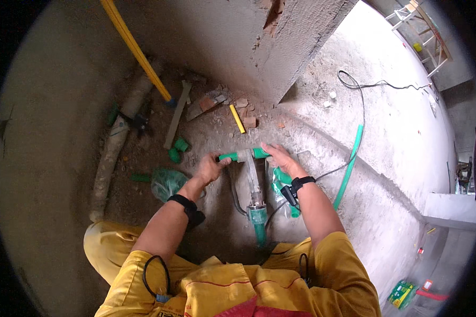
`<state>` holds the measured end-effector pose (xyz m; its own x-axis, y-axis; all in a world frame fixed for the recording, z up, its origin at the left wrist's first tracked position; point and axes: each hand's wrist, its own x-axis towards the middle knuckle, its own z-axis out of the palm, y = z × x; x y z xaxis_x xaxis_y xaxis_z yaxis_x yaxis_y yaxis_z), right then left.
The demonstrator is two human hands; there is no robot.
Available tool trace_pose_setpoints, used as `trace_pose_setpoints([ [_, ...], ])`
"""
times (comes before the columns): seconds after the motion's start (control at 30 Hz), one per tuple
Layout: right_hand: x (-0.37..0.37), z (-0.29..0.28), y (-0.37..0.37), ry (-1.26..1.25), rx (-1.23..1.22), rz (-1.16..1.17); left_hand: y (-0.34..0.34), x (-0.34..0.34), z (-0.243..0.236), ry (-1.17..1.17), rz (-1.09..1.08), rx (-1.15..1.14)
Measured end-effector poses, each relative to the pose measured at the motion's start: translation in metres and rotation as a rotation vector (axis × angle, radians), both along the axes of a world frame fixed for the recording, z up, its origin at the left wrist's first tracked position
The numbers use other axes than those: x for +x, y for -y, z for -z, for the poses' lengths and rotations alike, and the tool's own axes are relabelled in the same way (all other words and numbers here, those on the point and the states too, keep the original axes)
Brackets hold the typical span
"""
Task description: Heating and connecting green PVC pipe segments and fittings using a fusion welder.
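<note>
Yellow cloth workwear [219, 288] was worn; green plastic pieces [228, 157] were gripped by left hand [210, 169] and right hand [282, 158], best kept straight, untwisted against green-handled metal heating tool [256, 201].

"Where do we look from?"
"From a head, through the left one of its two fisheyes, above the near side of the tool [256, 201]."
"Facing which way?"
"Steeply down: we see the shirt [217, 285] on the near side of the tool and the wall [222, 47] beyond it."
"How near are we?"
"Near the tool, yet wide enough to catch the frame [430, 39] well off to its right."
</note>
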<state>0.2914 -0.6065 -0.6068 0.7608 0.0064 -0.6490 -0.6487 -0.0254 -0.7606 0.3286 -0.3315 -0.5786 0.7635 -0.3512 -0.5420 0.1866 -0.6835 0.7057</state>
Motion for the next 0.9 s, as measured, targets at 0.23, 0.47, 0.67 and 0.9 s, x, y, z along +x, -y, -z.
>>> trace_pose_setpoints([
  [0.23,-0.001,-0.031,0.034,-0.067,0.059,0.384,-0.003,-0.001,0.007,0.131,-0.065,-0.081],
  [0.47,-0.092,-0.124,-0.070,0.579,-0.316,-0.575,-0.006,0.008,0.013,-0.013,-0.029,-0.144],
  [0.67,-0.161,-0.095,-0.130,0.589,-0.539,-1.142,-0.003,0.016,-0.008,-0.061,0.015,-0.003],
  [0.9,-0.171,-0.070,-0.128,0.644,-0.581,-1.011,-0.001,0.012,0.001,0.121,0.061,0.086],
])
